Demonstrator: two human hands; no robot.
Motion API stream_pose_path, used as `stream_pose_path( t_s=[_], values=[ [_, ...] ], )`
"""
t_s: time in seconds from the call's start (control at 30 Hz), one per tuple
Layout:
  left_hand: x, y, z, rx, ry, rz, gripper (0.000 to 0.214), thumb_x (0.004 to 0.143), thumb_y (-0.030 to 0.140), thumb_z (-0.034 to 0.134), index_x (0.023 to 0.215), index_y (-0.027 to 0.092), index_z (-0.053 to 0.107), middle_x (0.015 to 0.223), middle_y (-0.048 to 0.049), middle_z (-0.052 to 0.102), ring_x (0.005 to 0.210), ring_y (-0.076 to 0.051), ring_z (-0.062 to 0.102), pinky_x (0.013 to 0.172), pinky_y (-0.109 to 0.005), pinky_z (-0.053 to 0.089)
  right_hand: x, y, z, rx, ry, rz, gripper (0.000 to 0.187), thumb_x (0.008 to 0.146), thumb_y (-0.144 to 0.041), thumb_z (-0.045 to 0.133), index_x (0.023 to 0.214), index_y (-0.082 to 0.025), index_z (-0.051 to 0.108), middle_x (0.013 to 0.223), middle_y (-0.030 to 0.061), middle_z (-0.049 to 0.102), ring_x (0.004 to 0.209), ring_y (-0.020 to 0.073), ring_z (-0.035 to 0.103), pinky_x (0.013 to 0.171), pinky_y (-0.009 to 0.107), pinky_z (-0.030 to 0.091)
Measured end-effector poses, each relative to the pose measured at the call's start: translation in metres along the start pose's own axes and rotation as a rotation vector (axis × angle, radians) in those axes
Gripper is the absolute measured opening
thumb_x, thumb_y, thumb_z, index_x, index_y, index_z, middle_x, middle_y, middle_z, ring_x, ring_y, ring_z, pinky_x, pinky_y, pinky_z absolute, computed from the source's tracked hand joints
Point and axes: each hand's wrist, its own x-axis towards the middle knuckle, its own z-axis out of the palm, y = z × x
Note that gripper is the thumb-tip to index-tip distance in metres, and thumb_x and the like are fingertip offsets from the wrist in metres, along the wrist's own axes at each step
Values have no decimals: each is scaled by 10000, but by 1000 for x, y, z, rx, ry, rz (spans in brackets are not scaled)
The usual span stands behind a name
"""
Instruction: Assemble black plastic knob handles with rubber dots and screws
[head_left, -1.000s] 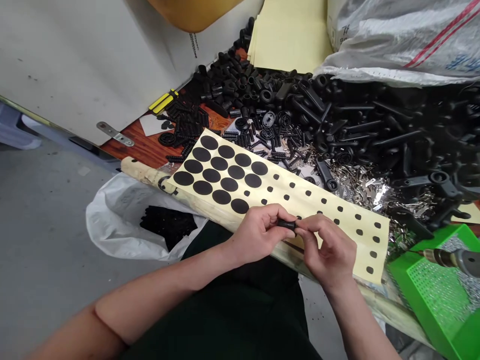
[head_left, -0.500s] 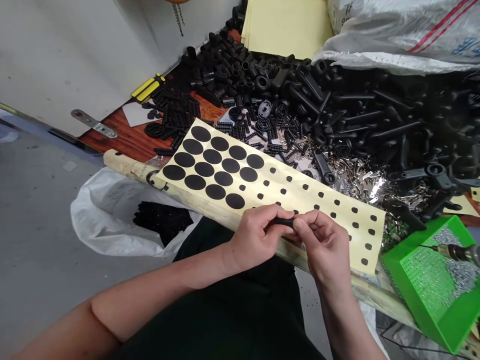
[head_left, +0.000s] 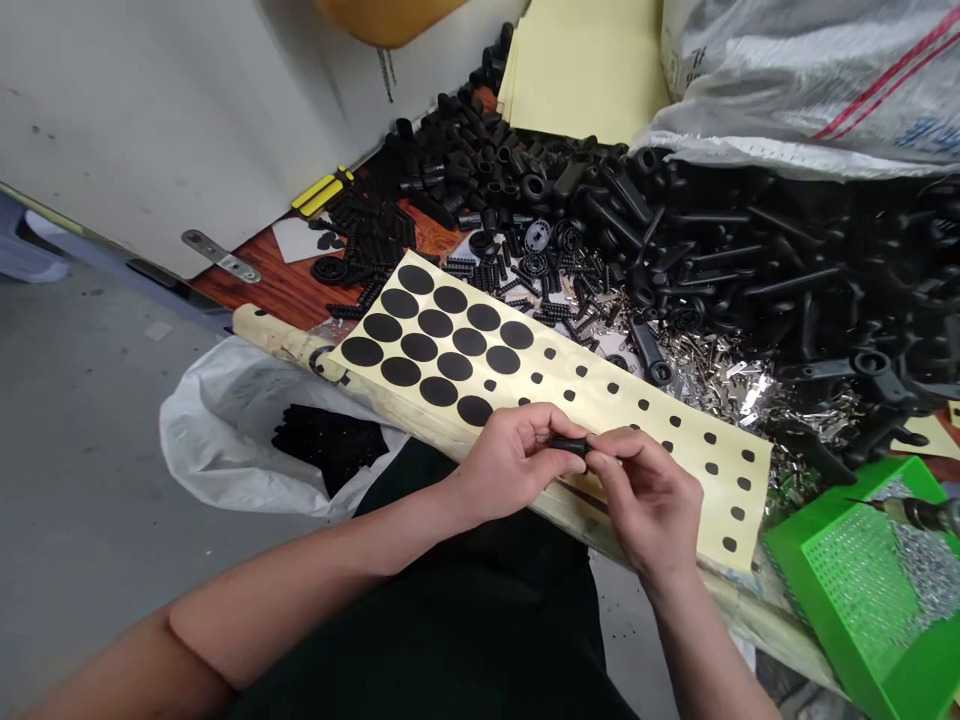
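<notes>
Two hands, left hand, right hand, fingers closed on black rubber piece, white sack print unreadable

Left hand and right hand up close together at centre, fingers curled in a tight pinch, fingertips apparently meeting, though partly hidden! Left forearm slanting in from lower left, right wrist cocked.

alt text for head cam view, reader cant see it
The left hand and right hand pinch a small black part over a cream sheet of black dots, beside heaps of black plastic parts and a green mesh tray.
</notes>
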Motion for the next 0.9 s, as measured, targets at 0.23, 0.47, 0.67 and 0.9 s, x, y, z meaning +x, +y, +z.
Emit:
stream_pose_path(
  t_s=[0.23,0.47,0.67,0.9],
  values=[
    [-5,10,1,138,65,14,149,712,92,646,849,144,616,716,16,621,638,-98,574,614,-219,475,-8,5,-7,119,38,242,217,833,-369,622,956,-194,661,758,29,678,650,124,630,583,223,519],
    [5,28,-24,1013,16,407,146,812,53,543,849,157,637,908,-66,603,894,-207,551,802,-344,472,35,11,-43,-416,168,109,245,742,-431,657,831,-208,703,811,59,721,668,185,648,611,311,524],
    [9,17,-36,1351,-22,438,149,821,25,517,878,119,617,937,-97,556,896,-234,500,773,-386,491,86,8,-35,-665,51,169,174,746,-308,603,831,-221,728,824,62,734,711,226,655,706,388,507],
    [2,18,-40,1287,50,482,295,807,8,518,1078,113,573,1009,-98,560,947,-231,503,846,-396,499,103,10,-20,-666,-65,177,174,694,-205,606,797,-212,747,888,103,733,764,263,659,713,401,483]
  ],
)
